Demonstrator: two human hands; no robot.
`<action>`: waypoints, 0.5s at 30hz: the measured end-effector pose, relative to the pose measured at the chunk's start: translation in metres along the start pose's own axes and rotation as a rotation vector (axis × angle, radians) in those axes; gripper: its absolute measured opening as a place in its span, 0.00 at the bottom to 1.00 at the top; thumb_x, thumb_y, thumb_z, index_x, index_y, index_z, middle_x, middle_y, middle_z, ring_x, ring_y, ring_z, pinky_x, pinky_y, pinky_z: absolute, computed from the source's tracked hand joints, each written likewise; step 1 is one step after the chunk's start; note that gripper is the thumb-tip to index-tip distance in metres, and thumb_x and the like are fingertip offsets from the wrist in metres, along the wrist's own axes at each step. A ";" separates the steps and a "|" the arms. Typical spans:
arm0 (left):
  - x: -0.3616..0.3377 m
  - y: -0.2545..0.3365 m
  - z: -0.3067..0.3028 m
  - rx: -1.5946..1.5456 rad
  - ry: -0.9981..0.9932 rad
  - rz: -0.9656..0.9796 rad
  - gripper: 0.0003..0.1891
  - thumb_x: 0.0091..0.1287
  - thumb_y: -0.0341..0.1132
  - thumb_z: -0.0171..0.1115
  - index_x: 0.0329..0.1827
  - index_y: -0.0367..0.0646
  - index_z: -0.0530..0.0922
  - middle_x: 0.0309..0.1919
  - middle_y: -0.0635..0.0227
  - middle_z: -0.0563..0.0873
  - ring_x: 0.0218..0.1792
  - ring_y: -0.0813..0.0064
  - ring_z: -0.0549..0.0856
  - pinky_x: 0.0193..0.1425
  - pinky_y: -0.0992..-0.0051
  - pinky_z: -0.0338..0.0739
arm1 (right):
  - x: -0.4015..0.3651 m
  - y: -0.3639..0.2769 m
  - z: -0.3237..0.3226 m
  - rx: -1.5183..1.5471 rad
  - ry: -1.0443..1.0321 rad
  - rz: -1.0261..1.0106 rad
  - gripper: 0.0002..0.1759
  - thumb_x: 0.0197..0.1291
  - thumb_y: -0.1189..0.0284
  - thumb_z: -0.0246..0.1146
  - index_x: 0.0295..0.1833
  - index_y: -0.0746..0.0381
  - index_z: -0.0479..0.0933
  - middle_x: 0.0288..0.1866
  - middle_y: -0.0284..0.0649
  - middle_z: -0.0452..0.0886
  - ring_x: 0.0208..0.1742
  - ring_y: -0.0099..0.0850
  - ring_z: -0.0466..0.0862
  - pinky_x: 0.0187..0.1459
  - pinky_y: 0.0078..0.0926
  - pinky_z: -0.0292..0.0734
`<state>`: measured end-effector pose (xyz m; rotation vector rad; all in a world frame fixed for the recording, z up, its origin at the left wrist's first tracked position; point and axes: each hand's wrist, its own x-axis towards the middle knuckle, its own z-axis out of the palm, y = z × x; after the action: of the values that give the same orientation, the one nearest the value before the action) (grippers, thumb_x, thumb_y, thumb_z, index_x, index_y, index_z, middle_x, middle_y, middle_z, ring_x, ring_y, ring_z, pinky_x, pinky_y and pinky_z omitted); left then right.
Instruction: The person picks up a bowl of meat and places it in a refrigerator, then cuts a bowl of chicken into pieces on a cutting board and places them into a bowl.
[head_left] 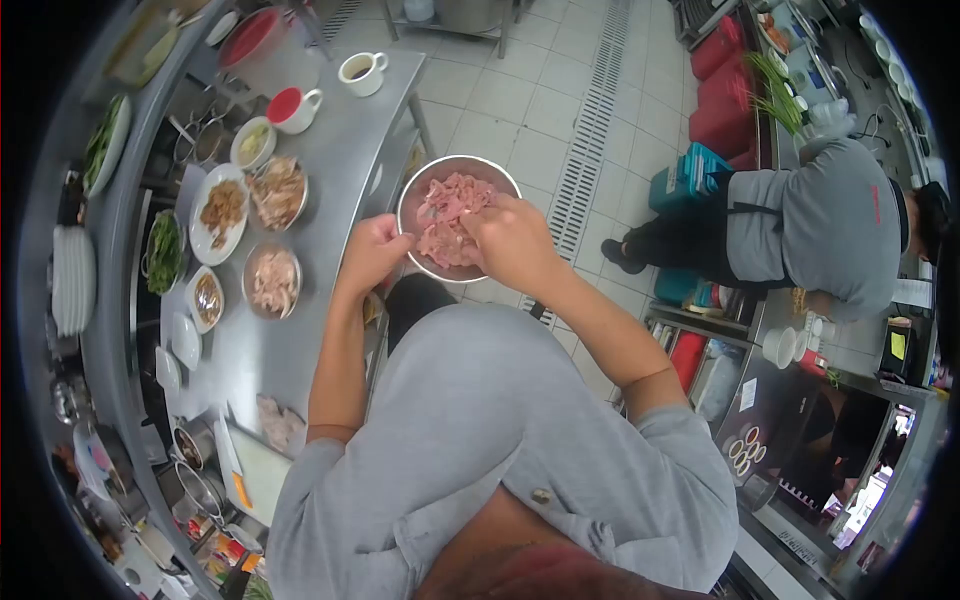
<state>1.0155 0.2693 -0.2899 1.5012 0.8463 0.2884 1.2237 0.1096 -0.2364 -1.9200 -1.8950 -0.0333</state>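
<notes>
Over tiled floor (520, 90), left fingers (393, 243) clasp bowl (408, 197); right fingers (480, 217) pinch pink sliced meat (445, 243).

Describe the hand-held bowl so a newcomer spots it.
Find the long steel counter on the left. Past its right edge is a steel bowl of pink meat. Only this bowl is off the counter, left hand on its rim, right hand inside.

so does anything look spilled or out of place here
Nothing looks spilled or broken. The one odd thing: the metal bowl of raw meat is not on the steel counter; the left hand holds it past the counter's edge, over the floor tiles, while the right hand is in the meat.
</notes>
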 end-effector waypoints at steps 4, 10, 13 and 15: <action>0.093 0.023 0.034 0.032 -0.061 -0.010 0.06 0.66 0.28 0.64 0.30 0.40 0.80 0.26 0.72 0.85 0.26 0.83 0.83 0.31 0.78 0.79 | 0.034 0.088 0.021 -0.017 0.048 0.062 0.08 0.50 0.69 0.76 0.35 0.58 0.88 0.27 0.38 0.86 0.36 0.39 0.86 0.38 0.40 0.82; 0.266 0.057 0.074 -0.020 -0.178 -0.004 0.04 0.67 0.27 0.63 0.32 0.38 0.82 0.27 0.73 0.85 0.27 0.83 0.83 0.32 0.77 0.81 | 0.109 0.220 -0.010 0.165 0.042 0.258 0.23 0.50 0.63 0.78 0.50 0.63 0.86 0.48 0.48 0.88 0.48 0.45 0.87 0.48 0.43 0.85; 0.345 0.084 0.104 0.021 -0.302 -0.036 0.04 0.66 0.26 0.64 0.33 0.38 0.82 0.28 0.72 0.85 0.27 0.82 0.84 0.32 0.76 0.82 | 0.140 0.280 -0.034 0.095 -0.023 0.411 0.39 0.46 0.59 0.80 0.62 0.67 0.79 0.63 0.53 0.81 0.56 0.48 0.84 0.55 0.45 0.85; 0.419 0.118 0.128 0.071 -0.376 0.010 0.03 0.66 0.26 0.64 0.34 0.37 0.83 0.28 0.72 0.86 0.27 0.82 0.84 0.33 0.76 0.82 | 0.173 0.335 -0.045 -0.003 -0.071 0.462 0.48 0.44 0.57 0.82 0.68 0.69 0.74 0.68 0.55 0.78 0.60 0.50 0.82 0.59 0.46 0.83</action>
<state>1.4261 0.4580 -0.3266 1.5622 0.5530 -0.0199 1.5676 0.2706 -0.2380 -2.3391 -1.4468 0.1749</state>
